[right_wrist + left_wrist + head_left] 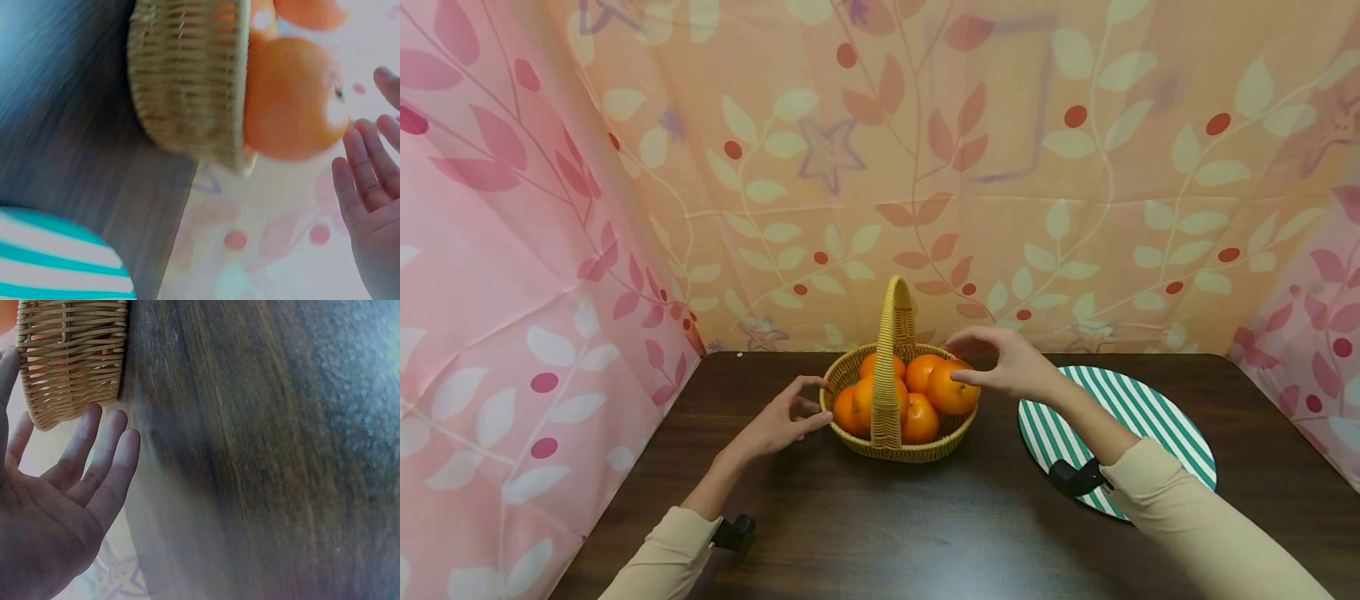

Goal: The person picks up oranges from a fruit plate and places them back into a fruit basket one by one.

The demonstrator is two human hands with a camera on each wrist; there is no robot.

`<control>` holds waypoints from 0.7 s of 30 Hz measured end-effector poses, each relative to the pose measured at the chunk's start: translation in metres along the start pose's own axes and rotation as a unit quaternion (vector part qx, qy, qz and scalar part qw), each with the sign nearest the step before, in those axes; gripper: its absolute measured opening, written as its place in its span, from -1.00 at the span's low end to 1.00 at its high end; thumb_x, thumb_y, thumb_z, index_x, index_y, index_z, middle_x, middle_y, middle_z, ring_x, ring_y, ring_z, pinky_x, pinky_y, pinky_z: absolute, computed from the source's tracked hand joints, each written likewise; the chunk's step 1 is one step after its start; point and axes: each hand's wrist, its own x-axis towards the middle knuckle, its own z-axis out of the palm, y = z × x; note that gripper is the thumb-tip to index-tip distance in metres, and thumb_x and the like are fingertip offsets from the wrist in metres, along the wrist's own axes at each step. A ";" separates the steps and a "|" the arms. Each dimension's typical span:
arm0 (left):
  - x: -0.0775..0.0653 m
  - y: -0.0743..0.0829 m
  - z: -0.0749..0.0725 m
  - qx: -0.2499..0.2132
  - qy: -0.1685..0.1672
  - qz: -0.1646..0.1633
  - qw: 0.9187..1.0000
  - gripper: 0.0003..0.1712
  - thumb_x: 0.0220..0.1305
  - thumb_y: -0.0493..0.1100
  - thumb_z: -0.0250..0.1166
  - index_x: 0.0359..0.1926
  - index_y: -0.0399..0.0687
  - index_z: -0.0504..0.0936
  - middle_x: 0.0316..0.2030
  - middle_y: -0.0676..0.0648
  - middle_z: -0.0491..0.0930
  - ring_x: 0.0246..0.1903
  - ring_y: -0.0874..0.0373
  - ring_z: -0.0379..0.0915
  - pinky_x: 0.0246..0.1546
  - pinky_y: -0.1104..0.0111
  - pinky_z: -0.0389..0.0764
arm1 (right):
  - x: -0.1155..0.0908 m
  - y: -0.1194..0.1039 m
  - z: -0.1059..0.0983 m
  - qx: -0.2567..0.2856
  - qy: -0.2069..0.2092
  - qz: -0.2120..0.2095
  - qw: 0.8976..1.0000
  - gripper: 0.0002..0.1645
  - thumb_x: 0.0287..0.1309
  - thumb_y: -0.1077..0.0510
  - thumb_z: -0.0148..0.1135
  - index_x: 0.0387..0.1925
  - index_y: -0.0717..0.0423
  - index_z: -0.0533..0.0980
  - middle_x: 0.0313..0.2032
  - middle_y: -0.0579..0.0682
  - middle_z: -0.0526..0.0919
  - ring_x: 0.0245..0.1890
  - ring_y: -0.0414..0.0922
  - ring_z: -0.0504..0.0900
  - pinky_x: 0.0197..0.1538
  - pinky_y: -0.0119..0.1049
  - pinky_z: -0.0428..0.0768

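A yellow wicker basket (917, 452) with a tall arched handle (887, 333) stands on the dark wooden table, filled with several oranges. My left hand (778, 418) is at its left rim, thumb and fingertips right beside the weave. In the left wrist view, that hand's fingers (109, 462) are loosely extended and hold nothing. My right hand (1021, 367) hovers at the right side, thumb and fingers spread apart by the topmost orange (953, 387). The right wrist view shows this orange (294, 100) protruding above the rim, a small gap separating it from the fingertips (353, 147).
To the right, partly under my right forearm, lies a round green-and-white striped mat (1150, 417). A patterned curtain (1000, 183) hangs behind the table (880, 533) and along both sides. Each wrist carries a black camera mount (733, 532).
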 end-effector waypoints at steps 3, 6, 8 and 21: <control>0.000 0.000 0.000 -0.001 0.001 0.002 1.000 -0.37 0.43 -0.03 0.35 0.38 0.00 0.30 -0.04 -0.28 0.60 -0.34 -0.16 0.64 -0.29 0.03 0.61 | -0.012 0.007 -0.012 -0.004 0.020 0.012 1.000 -0.57 0.15 0.24 0.52 0.06 0.17 0.62 -0.05 0.02 0.69 -0.05 0.07 0.68 0.05 -0.03 0.59; 0.001 0.000 -0.001 -0.002 0.001 0.005 1.000 -0.36 0.43 -0.04 0.35 0.39 -0.02 0.29 -0.04 -0.29 0.60 -0.35 -0.16 0.64 -0.30 0.04 0.62 | -0.025 0.012 -0.022 -0.017 0.036 0.026 0.999 -0.60 0.18 0.25 0.50 0.05 0.14 0.62 -0.07 -0.01 0.70 -0.09 0.00 0.69 0.02 -0.09 0.61; 0.002 -0.001 -0.002 -0.002 0.002 0.004 1.000 -0.36 0.43 -0.04 0.35 0.39 -0.02 0.29 -0.04 -0.28 0.60 -0.35 -0.14 0.64 -0.30 0.05 0.62 | -0.032 0.016 -0.028 -0.025 0.043 0.033 0.998 -0.61 0.18 0.24 0.50 0.04 0.12 0.62 -0.08 -0.02 0.70 -0.11 -0.03 0.70 0.00 -0.14 0.62; -0.007 0.002 -0.001 0.025 0.020 0.028 0.999 -0.33 0.49 -0.02 0.27 0.46 0.04 0.18 0.09 -0.30 0.54 -0.11 -0.20 0.64 -0.20 0.05 0.63 | -0.082 0.031 -0.049 -0.064 0.072 0.071 0.993 -0.70 0.29 0.24 0.40 0.05 0.11 0.62 -0.09 -0.02 0.69 -0.16 -0.12 0.69 -0.07 -0.42 0.58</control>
